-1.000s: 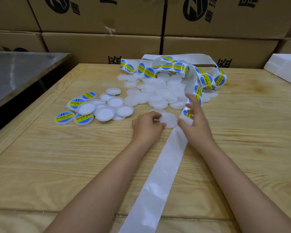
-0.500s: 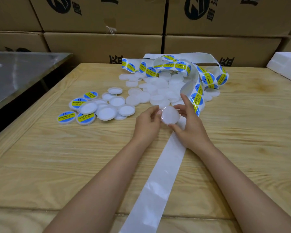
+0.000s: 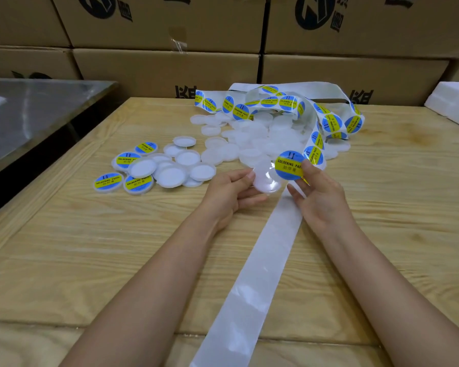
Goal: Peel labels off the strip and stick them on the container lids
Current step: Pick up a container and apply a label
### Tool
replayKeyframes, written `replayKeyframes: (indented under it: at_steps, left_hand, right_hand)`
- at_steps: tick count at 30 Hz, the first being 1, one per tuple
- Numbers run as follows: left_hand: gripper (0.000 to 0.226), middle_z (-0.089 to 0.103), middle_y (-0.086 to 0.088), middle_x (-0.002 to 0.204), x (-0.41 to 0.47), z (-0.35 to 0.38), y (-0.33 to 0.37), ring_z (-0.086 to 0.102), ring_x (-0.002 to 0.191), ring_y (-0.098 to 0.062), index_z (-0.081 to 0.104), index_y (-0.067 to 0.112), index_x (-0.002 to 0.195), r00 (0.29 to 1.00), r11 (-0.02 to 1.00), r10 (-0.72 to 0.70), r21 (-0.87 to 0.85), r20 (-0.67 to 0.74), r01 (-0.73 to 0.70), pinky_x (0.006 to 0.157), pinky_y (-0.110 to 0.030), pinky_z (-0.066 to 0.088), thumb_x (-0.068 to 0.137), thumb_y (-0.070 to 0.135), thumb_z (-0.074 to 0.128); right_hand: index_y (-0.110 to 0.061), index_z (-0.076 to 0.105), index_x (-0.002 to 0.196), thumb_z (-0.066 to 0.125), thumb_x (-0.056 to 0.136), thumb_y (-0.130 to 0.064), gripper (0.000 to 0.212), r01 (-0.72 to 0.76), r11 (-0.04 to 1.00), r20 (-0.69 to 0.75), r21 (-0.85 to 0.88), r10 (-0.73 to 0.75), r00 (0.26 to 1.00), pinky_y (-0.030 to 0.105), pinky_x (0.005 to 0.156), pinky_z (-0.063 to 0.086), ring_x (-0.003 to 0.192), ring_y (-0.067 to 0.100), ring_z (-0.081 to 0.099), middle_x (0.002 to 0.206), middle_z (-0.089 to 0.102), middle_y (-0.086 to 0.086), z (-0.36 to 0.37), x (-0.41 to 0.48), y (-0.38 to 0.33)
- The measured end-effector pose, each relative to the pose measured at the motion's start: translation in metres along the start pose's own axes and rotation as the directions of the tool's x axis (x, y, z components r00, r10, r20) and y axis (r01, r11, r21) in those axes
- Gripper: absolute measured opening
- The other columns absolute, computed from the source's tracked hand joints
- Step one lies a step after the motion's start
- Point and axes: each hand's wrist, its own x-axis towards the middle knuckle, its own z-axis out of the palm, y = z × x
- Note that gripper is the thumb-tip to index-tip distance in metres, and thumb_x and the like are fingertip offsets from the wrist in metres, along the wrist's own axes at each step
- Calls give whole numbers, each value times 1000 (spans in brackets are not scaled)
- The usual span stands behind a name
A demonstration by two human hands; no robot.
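My left hand (image 3: 229, 193) holds a bare translucent lid (image 3: 266, 178) by its edge, lifted a little off the wooden table (image 3: 77, 247). My right hand (image 3: 321, 197) pinches a round blue and yellow label (image 3: 289, 165), peeled free, just right of and above that lid. The white backing strip (image 3: 260, 268) runs from under my right hand toward me, stripped of labels. Its far part (image 3: 284, 103) loops over the lid pile and carries several labels.
A pile of bare lids (image 3: 252, 144) lies behind my hands. To the left sit several labelled lids (image 3: 109, 182) mixed with upturned white ones (image 3: 171, 176). Cardboard boxes (image 3: 167, 67) wall off the back, a steel table (image 3: 24, 115) stands left, white foam (image 3: 453, 102) at right.
My left hand picked a bare lid off the table and raised it. My right hand pulled a label off the strip and now holds it beside the lid.
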Motion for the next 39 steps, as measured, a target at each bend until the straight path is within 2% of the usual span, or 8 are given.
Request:
replayKeyframes:
  at_steps: [3,7,12,18,29,34,38,39]
  left_hand:
    - [15,74,-6,80,0,2,-1,72,75,-17,64,3,98,999,1000,-11,-2,40,11,61,-24,57,94,6,49]
    - [15,74,-6,78,-1,2,-2,71,75,-16,63,1,96,999,1000,-12,11,46,11,62,-24,57,94,6,50]
    - [18,73,-8,80,-1,2,-2,71,76,-18,62,-3,101,997,999,-6,38,71,4,64,-24,57,94,7,50]
    - [19,73,-10,82,-2,2,-2,71,77,-19,62,-5,102,997,999,-3,35,76,0,65,-24,58,94,7,50]
    - [15,73,-8,78,-3,4,-2,72,74,-18,63,-2,97,998,998,-1,63,65,-3,63,-24,58,93,6,51]
    - [14,73,-8,76,-4,5,-2,71,72,-18,63,-3,96,999,997,-1,82,35,-2,65,-25,59,93,5,53]
    - [12,73,-8,74,-4,7,-1,71,70,-18,63,-3,93,1000,995,5,98,11,-6,62,-23,58,92,5,54]
    - [12,73,-8,74,-4,8,-1,71,70,-18,63,-3,93,1000,995,5,100,8,-5,61,-23,57,92,6,55]
  right_hand:
    - [-16,61,95,60,84,-21,12,-145,983,56,109,139,989,26,81,45,90,15,60,97,64,1,-1,1,-3]
    - [-17,65,84,61,85,-18,4,-208,973,57,101,203,978,25,79,47,81,13,64,80,70,-3,2,2,0]
    - [-15,66,79,68,71,-19,9,-210,978,71,2,209,975,22,72,49,74,10,66,79,70,-1,2,4,3]
    - [-11,66,80,66,79,-11,1,-212,977,27,26,211,977,17,60,53,68,8,66,76,70,0,3,5,6]
    - [-7,64,77,62,84,-2,8,-168,984,-13,67,169,985,17,59,54,64,8,68,69,71,1,6,1,5]
    - [-4,63,76,63,83,-1,8,-141,990,-51,28,142,989,19,61,54,62,10,68,66,70,2,8,1,6]
    - [-2,64,72,70,80,-6,10,-83,989,-106,-120,70,992,36,87,48,81,25,57,82,64,17,6,2,11]
    - [-2,65,72,71,79,-8,11,-67,985,-109,-162,49,993,39,89,47,83,26,54,86,63,18,6,1,12]
